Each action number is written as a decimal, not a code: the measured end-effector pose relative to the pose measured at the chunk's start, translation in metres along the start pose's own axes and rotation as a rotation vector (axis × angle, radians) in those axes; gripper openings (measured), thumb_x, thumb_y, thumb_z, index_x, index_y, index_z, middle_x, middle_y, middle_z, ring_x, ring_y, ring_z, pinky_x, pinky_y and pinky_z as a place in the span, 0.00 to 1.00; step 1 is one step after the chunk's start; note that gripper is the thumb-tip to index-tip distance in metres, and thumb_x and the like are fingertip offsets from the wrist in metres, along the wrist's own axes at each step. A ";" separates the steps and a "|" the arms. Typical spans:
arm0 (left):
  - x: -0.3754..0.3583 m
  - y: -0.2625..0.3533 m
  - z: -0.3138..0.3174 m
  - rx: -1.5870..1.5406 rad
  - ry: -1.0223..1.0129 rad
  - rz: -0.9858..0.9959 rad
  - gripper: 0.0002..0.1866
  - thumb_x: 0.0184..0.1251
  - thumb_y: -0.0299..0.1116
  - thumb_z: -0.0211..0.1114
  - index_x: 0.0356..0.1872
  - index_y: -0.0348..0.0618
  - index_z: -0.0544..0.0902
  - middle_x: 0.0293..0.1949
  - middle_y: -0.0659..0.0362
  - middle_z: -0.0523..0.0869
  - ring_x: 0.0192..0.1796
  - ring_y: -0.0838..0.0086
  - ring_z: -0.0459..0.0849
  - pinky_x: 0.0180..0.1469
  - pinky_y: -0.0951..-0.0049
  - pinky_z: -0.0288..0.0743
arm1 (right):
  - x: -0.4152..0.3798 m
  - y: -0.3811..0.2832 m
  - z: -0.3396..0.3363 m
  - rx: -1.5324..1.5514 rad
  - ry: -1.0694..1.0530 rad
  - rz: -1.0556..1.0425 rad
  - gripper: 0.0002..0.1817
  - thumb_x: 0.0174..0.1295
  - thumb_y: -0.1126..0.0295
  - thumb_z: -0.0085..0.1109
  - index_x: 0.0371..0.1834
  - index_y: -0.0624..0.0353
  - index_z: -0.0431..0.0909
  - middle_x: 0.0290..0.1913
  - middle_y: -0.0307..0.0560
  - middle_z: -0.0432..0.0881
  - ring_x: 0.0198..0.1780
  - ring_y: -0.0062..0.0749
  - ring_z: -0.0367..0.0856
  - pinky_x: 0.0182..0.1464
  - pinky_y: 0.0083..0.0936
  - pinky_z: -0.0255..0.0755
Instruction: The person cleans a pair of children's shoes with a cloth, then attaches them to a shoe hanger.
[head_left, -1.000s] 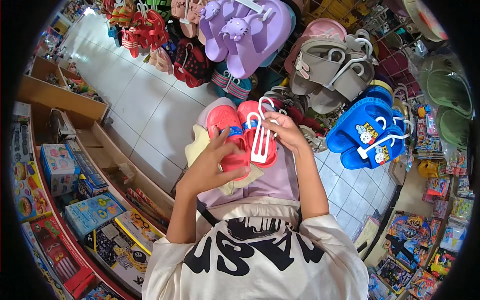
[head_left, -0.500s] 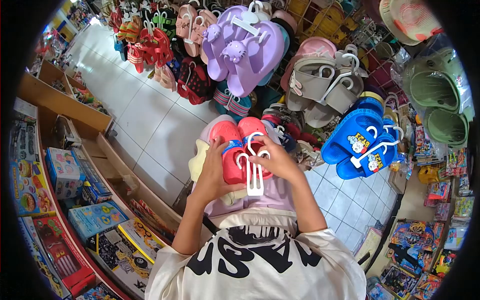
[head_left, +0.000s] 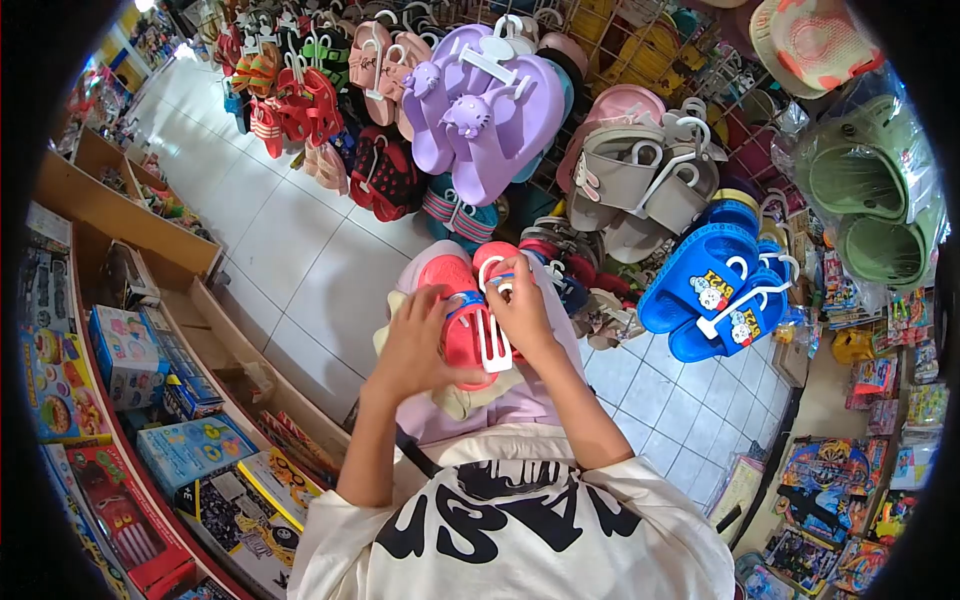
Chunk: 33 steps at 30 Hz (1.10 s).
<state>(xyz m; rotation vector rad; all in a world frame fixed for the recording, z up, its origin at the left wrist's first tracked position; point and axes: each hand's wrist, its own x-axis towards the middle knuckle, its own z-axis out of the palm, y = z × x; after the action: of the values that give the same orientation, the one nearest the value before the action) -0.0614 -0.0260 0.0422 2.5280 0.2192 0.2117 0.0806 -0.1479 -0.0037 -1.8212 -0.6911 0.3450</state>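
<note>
- Left hand (head_left: 415, 345): fingers curled round the outer side of the coral-red sandal pair (head_left: 462, 312), thumb across the upper; firm partial grip, sole hidden.
- Right hand (head_left: 520, 312): closed in a pinch on the white plastic hanger (head_left: 492, 335), near its hook; fingertips partly hidden behind the hanger's loop.
- Sandal pair: held in the air before the chest, over the lilac lap (head_left: 520, 385) and a cream cloth (head_left: 465, 400), clear of the wire display rack (head_left: 640, 60).
- Hazard, slippage: hanger prongs seemingly only part-seated between the two sandals; likely to slide out if the pinch loosens, one sandal dropping to the white tiled floor (head_left: 300, 250).
- Hazard, breakage: thin hanger arms, prone to snapping or bending under a sideways twist against the blue strap band (head_left: 462, 298).
- Hazard, snagging: dense hanging stock just beyond the hands, namely purple sandals (head_left: 490, 110), grey clogs (head_left: 640, 170), blue clogs (head_left: 715, 285); hooks crowded, risk of catching a neighbour and pulling it off the rack.
- Hazard, misalignment: two sandals possibly offset heel to toe; hard to tell from this angle, uneven hang probable.
- Left edge of floor: wooden shelf (head_left: 130, 215) of boxed toys, well apart, no apparent risk.
</note>
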 end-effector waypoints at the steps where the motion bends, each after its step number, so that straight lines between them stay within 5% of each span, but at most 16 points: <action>1: 0.014 -0.005 -0.003 0.006 -0.024 -0.040 0.40 0.49 0.58 0.72 0.57 0.39 0.75 0.60 0.46 0.72 0.63 0.49 0.69 0.65 0.50 0.63 | 0.000 0.000 0.000 -0.053 0.001 -0.017 0.16 0.62 0.76 0.55 0.49 0.57 0.61 0.24 0.55 0.79 0.27 0.49 0.83 0.28 0.40 0.72; 3: 0.054 -0.021 -0.006 0.019 -0.073 -0.127 0.30 0.59 0.55 0.67 0.52 0.39 0.80 0.53 0.48 0.78 0.58 0.55 0.74 0.61 0.53 0.67 | -0.002 -0.011 -0.001 -0.149 -0.011 0.010 0.15 0.66 0.71 0.54 0.50 0.58 0.60 0.30 0.61 0.80 0.32 0.55 0.83 0.32 0.40 0.73; 5: 0.090 -0.037 0.017 0.058 0.149 0.088 0.19 0.67 0.44 0.61 0.47 0.38 0.81 0.46 0.50 0.82 0.54 0.58 0.76 0.58 0.56 0.69 | 0.001 -0.013 0.001 -0.223 -0.048 0.047 0.15 0.68 0.69 0.53 0.50 0.59 0.59 0.33 0.64 0.80 0.34 0.58 0.83 0.33 0.42 0.73; 7: 0.119 -0.064 0.038 -0.153 -0.148 0.080 0.18 0.68 0.44 0.62 0.46 0.38 0.81 0.45 0.50 0.82 0.55 0.58 0.76 0.57 0.58 0.70 | 0.002 -0.013 0.000 -0.201 -0.021 -0.043 0.13 0.69 0.67 0.50 0.49 0.63 0.61 0.36 0.64 0.80 0.38 0.60 0.81 0.38 0.47 0.71; 8: 0.127 -0.069 0.044 -0.260 -0.299 0.078 0.18 0.68 0.43 0.62 0.46 0.38 0.81 0.45 0.50 0.83 0.55 0.57 0.75 0.56 0.59 0.71 | 0.004 -0.015 -0.007 -0.247 -0.002 -0.053 0.13 0.68 0.67 0.51 0.48 0.63 0.62 0.37 0.63 0.80 0.39 0.60 0.81 0.39 0.47 0.71; 10: 0.126 -0.061 0.038 -0.283 -0.232 0.122 0.14 0.69 0.40 0.62 0.44 0.38 0.81 0.40 0.51 0.85 0.47 0.58 0.81 0.51 0.62 0.74 | 0.011 -0.019 -0.029 -0.336 0.039 -0.064 0.12 0.68 0.67 0.52 0.46 0.64 0.65 0.39 0.61 0.79 0.41 0.58 0.80 0.42 0.47 0.71; 12: 0.119 -0.058 0.041 -0.447 -0.191 0.044 0.13 0.68 0.39 0.62 0.41 0.39 0.81 0.37 0.50 0.86 0.40 0.55 0.85 0.46 0.62 0.77 | 0.026 0.005 -0.054 -0.501 0.088 -0.335 0.17 0.65 0.62 0.59 0.47 0.64 0.69 0.46 0.58 0.77 0.41 0.45 0.77 0.43 0.38 0.72; 15: 0.117 -0.062 0.045 -0.566 -0.181 -0.047 0.11 0.65 0.37 0.67 0.39 0.40 0.83 0.32 0.57 0.86 0.33 0.70 0.83 0.40 0.70 0.76 | 0.051 0.041 -0.061 -0.071 -0.323 0.283 0.36 0.56 0.52 0.68 0.58 0.68 0.68 0.53 0.59 0.77 0.49 0.44 0.81 0.50 0.33 0.75; 18: 0.122 -0.057 0.039 -0.551 -0.179 -0.034 0.09 0.63 0.34 0.69 0.38 0.41 0.84 0.29 0.60 0.86 0.30 0.79 0.80 0.37 0.75 0.74 | 0.061 0.054 -0.054 -0.177 -0.304 0.298 0.41 0.51 0.50 0.71 0.60 0.69 0.68 0.54 0.63 0.77 0.51 0.45 0.80 0.52 0.35 0.75; 19: 0.121 -0.056 0.037 -0.528 -0.171 -0.014 0.08 0.63 0.33 0.69 0.38 0.41 0.84 0.29 0.61 0.85 0.29 0.81 0.79 0.35 0.76 0.74 | 0.059 0.067 -0.040 -0.508 -0.219 0.098 0.41 0.48 0.49 0.72 0.57 0.70 0.70 0.51 0.62 0.79 0.51 0.45 0.81 0.51 0.35 0.75; 23: 0.125 -0.047 0.026 -0.475 -0.215 -0.041 0.07 0.59 0.32 0.72 0.34 0.40 0.86 0.27 0.61 0.85 0.29 0.80 0.79 0.35 0.76 0.74 | 0.075 0.090 -0.039 -0.068 -0.387 0.287 0.35 0.50 0.51 0.74 0.52 0.66 0.71 0.44 0.53 0.81 0.46 0.33 0.80 0.47 0.27 0.74; 27: 0.122 -0.048 0.023 -0.474 -0.186 -0.045 0.08 0.57 0.32 0.73 0.34 0.39 0.87 0.26 0.60 0.85 0.29 0.80 0.80 0.34 0.76 0.74 | 0.083 0.077 -0.061 -0.062 -0.176 0.305 0.33 0.46 0.45 0.75 0.38 0.64 0.73 0.34 0.48 0.80 0.35 0.31 0.77 0.40 0.29 0.74; 30: 0.121 -0.048 0.024 -0.429 -0.133 -0.001 0.09 0.55 0.32 0.74 0.32 0.37 0.86 0.25 0.56 0.85 0.27 0.75 0.81 0.33 0.73 0.74 | 0.082 0.035 -0.074 -0.191 -0.170 0.213 0.29 0.49 0.52 0.75 0.40 0.60 0.70 0.29 0.39 0.77 0.31 0.20 0.73 0.33 0.22 0.70; 33: 0.119 -0.050 0.028 -0.416 -0.102 0.005 0.09 0.53 0.31 0.74 0.31 0.36 0.86 0.24 0.54 0.84 0.26 0.70 0.82 0.32 0.70 0.74 | 0.078 0.016 -0.073 -0.261 -0.181 0.181 0.27 0.49 0.53 0.75 0.38 0.60 0.70 0.29 0.39 0.77 0.30 0.19 0.72 0.33 0.22 0.69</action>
<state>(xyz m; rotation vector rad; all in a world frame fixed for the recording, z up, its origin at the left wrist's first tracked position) 0.0549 0.0243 0.0034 2.1196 0.1140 0.1146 0.1860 -0.1596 0.0144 -2.1257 -0.7236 0.5665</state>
